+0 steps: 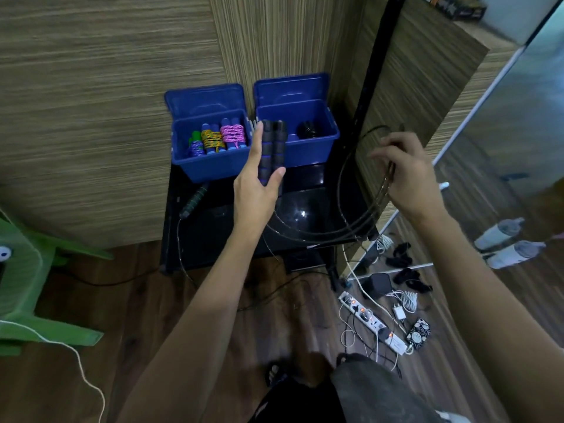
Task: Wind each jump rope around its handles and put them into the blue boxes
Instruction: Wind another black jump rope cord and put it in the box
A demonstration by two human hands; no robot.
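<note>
Left hand (259, 184), black-blue handles (273, 148) upright

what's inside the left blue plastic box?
The left blue plastic box holds wound jump ropes standing on end: a pink one, a yellow-orange one, a purple one. A green-handled one shows behind. The box floor is covered.

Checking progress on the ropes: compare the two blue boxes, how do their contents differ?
The left box holds several wound ropes in bright colours; the right box holds only one black bundle. The left box looks fairly full, the right mostly bare. Both are blue, open, lids up, side by side.
</note>
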